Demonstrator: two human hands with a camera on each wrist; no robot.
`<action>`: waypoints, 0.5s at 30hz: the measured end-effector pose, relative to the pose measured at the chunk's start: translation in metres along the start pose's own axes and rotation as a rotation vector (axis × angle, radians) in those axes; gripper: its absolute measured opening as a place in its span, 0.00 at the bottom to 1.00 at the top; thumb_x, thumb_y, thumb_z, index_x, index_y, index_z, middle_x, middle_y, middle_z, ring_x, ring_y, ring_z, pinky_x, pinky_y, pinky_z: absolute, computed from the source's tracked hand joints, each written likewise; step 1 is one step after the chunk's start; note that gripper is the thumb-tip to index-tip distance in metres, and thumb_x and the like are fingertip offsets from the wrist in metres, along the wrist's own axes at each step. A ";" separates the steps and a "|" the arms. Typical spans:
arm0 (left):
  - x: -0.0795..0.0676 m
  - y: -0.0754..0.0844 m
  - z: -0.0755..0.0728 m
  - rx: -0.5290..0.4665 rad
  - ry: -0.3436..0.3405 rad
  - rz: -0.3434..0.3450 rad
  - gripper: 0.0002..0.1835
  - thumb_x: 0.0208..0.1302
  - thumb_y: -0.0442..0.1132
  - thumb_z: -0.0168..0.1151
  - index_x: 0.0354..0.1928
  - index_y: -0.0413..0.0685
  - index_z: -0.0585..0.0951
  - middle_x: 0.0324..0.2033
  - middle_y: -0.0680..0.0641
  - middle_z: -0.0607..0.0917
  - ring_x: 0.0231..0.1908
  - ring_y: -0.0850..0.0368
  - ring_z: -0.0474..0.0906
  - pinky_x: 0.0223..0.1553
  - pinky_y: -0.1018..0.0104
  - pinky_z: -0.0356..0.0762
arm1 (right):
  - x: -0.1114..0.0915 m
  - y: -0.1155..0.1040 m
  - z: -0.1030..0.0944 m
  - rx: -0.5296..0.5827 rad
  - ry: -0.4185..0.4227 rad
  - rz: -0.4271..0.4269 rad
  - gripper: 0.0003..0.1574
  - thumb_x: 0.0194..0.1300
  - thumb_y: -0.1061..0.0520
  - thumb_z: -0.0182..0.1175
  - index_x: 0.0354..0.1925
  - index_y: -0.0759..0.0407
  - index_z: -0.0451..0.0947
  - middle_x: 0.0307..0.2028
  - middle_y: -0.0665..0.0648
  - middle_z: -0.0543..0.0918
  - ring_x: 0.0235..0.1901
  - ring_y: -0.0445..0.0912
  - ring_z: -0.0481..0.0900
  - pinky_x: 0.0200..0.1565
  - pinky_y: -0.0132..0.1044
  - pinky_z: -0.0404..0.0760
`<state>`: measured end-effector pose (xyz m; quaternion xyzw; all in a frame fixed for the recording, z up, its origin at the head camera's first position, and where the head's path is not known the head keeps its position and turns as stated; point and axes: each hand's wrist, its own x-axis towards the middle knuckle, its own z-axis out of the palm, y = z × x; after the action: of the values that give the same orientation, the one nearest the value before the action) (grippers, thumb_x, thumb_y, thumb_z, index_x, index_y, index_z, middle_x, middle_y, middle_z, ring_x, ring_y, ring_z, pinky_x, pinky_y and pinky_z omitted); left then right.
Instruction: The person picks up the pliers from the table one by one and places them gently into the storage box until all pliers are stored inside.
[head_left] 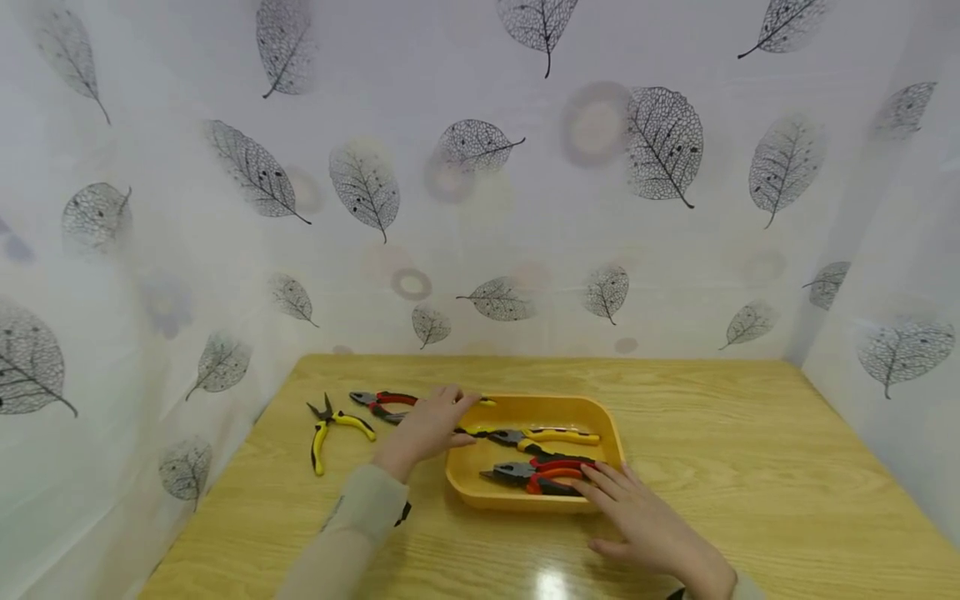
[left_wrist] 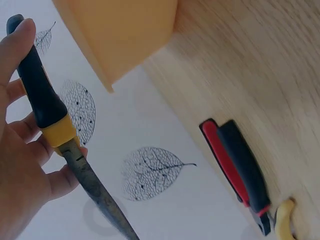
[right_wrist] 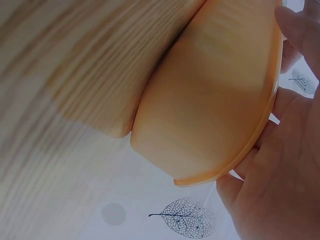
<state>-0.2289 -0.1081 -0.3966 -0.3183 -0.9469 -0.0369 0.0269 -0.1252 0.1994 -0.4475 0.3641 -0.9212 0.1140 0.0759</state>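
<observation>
L hand (head_left: pixel 429 425) is closed on a slim hand tool w/ a blk-and-yel handle and a tapering dark grey metal end (left_wrist: pixel 60 129): thumb on the handle, fingers behind it. Tool is up by the L end of the tray, apart from the tray wall in the L wrist view; seen edge-on there, so can't tell the exact type. Yel-and-blk ends poke out past the fingers in the head view, mostly hidden by the hand.

R hand (head_left: pixel 647 521) grips nothing: fingers extended & spread over the near R corner rim of the rectangular yel-orange plastic tray w/ rounded corners (head_left: pixel 525 502), fingertips by the red handles inside.

In the tray: pliers w/ yel-and-blk handles (head_left: pixel 562 435), metal end to the L; nearer the front rim, pliers w/ red-and-blk handles (head_left: pixel 534 468), also pointing L.

On the table L of the tray: red-and-blk-handled pliers w/ grey metal head (head_left: pixel 375 402), partly behind the L hand; further L, small yel-handled pliers w/ dark pointed nose (head_left: pixel 327 420), handles spread.

All on a light wood-grain table (head_left: pixel 720 450); behind it, a whitish curtain w/ blk leaf prints (head_left: pixel 540 225).
</observation>
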 end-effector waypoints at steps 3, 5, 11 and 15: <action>0.004 0.006 0.002 0.008 -0.014 0.018 0.32 0.55 0.54 0.58 0.60 0.52 0.65 0.42 0.47 0.69 0.42 0.52 0.65 0.37 0.56 0.69 | 0.000 0.000 0.000 0.000 -0.005 -0.003 0.44 0.50 0.42 0.62 0.61 0.60 0.63 0.61 0.63 0.62 0.59 0.60 0.59 0.59 0.29 0.22; 0.007 0.011 0.002 0.017 -0.017 0.030 0.33 0.54 0.54 0.59 0.61 0.53 0.65 0.41 0.47 0.69 0.41 0.53 0.66 0.36 0.57 0.69 | 0.000 0.000 0.000 -0.004 -0.007 -0.008 0.44 0.49 0.42 0.62 0.61 0.60 0.63 0.61 0.63 0.62 0.59 0.60 0.59 0.59 0.29 0.22; 0.019 0.024 -0.001 0.055 -0.027 0.077 0.34 0.54 0.56 0.57 0.62 0.53 0.65 0.40 0.48 0.70 0.37 0.56 0.66 0.33 0.63 0.68 | -0.001 0.001 -0.001 -0.013 -0.035 -0.009 0.49 0.47 0.41 0.63 0.63 0.60 0.60 0.61 0.64 0.61 0.59 0.61 0.57 0.58 0.30 0.21; 0.028 0.033 -0.004 0.039 -0.040 0.098 0.34 0.54 0.56 0.58 0.62 0.52 0.65 0.43 0.47 0.72 0.42 0.54 0.68 0.39 0.61 0.70 | -0.001 0.001 -0.002 0.015 -0.071 0.009 0.51 0.47 0.41 0.64 0.64 0.59 0.58 0.62 0.64 0.59 0.60 0.60 0.55 0.59 0.32 0.22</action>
<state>-0.2313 -0.0657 -0.3887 -0.3646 -0.9310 -0.0108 0.0160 -0.1252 0.2018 -0.4458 0.3644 -0.9241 0.1082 0.0400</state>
